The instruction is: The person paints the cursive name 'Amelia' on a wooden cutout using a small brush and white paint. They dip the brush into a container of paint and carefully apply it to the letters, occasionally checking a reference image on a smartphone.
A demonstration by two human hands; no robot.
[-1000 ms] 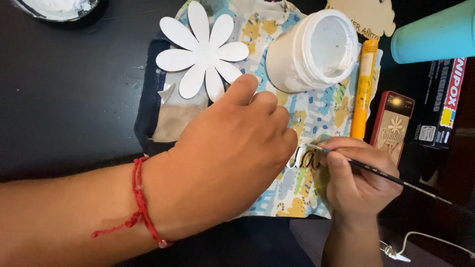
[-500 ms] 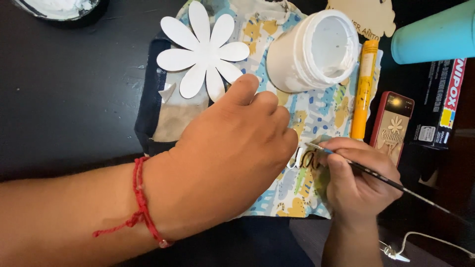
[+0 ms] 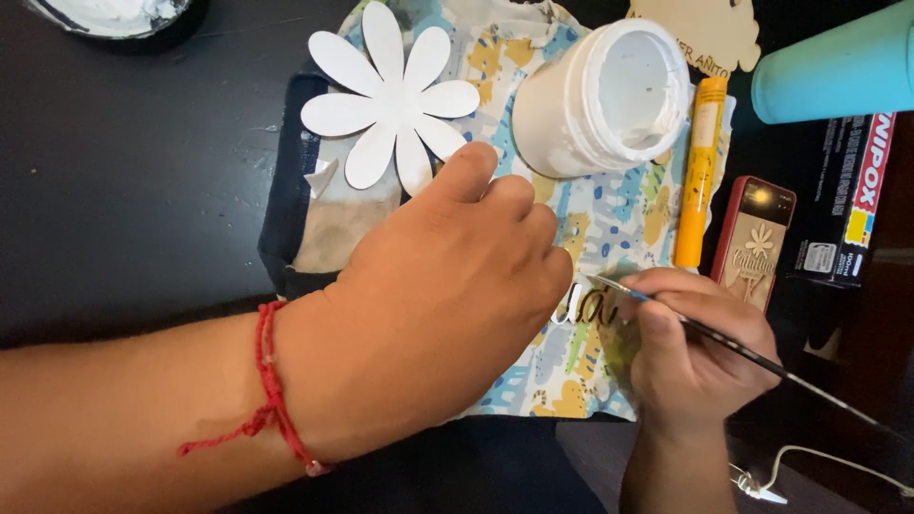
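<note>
My left hand [image 3: 447, 286] lies palm down on a patterned cloth [image 3: 609, 214], fingers curled, pressing on a thin cut-out of script letters [image 3: 588, 306] that peeks out beside its knuckles. A red string bracelet circles that wrist. My right hand [image 3: 690, 347] grips a thin dark paintbrush [image 3: 762, 362] like a pen. The brush tip touches the letters just right of my left fingers. Most of the cut-out is hidden under my left hand.
A white flower cut-out [image 3: 390, 95] and an open white paint jar [image 3: 605, 100] sit at the cloth's top. A yellow marker [image 3: 700, 171], a red phone [image 3: 757, 243], a teal cup [image 3: 838, 67] and a dark box [image 3: 847, 205] crowd the right. A white cable [image 3: 819, 466] lies bottom right.
The brush tip has shifted slightly over the letters. Both hands otherwise stay where they were.
</note>
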